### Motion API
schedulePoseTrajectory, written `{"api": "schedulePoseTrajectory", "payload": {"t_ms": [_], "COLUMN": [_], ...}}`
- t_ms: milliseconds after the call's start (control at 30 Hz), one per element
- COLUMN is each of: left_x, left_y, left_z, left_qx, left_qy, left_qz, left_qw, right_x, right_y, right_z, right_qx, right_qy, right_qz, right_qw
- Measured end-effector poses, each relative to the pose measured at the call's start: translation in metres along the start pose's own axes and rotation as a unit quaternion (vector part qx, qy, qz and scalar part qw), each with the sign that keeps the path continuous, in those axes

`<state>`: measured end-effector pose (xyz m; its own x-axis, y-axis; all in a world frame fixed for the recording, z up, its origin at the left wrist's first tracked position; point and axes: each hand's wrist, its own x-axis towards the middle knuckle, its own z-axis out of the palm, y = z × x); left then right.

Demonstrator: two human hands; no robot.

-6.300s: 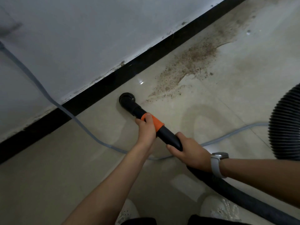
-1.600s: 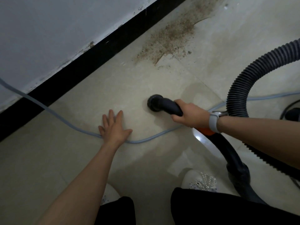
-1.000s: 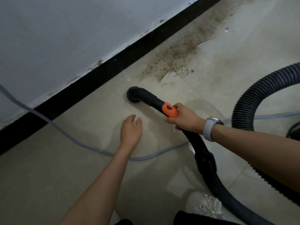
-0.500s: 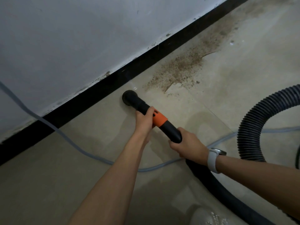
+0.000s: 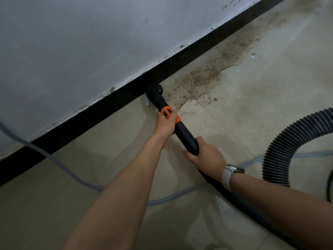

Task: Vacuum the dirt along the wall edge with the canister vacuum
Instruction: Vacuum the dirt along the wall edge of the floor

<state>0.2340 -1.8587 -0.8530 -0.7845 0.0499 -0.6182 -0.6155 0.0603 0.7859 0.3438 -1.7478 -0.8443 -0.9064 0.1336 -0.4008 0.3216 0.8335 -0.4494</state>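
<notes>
1. Left hand [image 5: 165, 123] is wrapped tight round the orange collar [image 5: 168, 113] of the wand [image 5: 180, 129], close to the working end, likely for fine steering.
2. Right hand [image 5: 205, 156] grips the wand's black rear end, at about five o'clock from the left, seemingly supplying the push.
3. Brush nozzle [image 5: 155, 91] is tucked against the black skirting [image 5: 108, 107], where wall meets floor.
4. The dirt [image 5: 198, 82] lies at two o'clock from the nozzle, its near edge just beside it and running along the skirting.
5. The ribbed hose [image 5: 281, 143] loops off at three o'clock, slack, so the wand looks free to travel.
6. A grey cable [image 5: 75, 177] trails across the floor beneath both arms.
</notes>
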Motion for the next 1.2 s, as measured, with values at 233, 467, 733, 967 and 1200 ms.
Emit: {"api": "schedulePoseTrajectory", "payload": {"t_ms": [233,467,733,967,1200], "left_x": [0.011,0.013,-0.035,-0.064,-0.047], "left_y": [0.018,0.035,0.003,-0.039,-0.025], "left_z": [0.026,0.038,0.007,-0.016,0.008], "left_qx": [-0.019,-0.020,-0.114,-0.078,-0.053], "left_qy": [-0.054,-0.075,0.047,0.089,0.035], "left_qz": [0.008,0.002,0.017,-0.012,-0.021], "left_qw": [0.998,0.997,0.992,0.993,0.998], "right_x": [0.014,0.022,-0.025,-0.061,-0.053], "right_y": [0.010,0.002,-0.005,-0.010,-0.005], "right_z": [-0.003,-0.004,0.004,0.021,0.006], "right_qx": [0.010,0.032,0.008,0.047,0.071], "right_qy": [0.076,0.115,0.067,-0.051,-0.025], "right_qz": [0.022,0.038,-0.051,-0.071,-0.021], "right_qw": [0.997,0.992,0.996,0.995,0.997]}}
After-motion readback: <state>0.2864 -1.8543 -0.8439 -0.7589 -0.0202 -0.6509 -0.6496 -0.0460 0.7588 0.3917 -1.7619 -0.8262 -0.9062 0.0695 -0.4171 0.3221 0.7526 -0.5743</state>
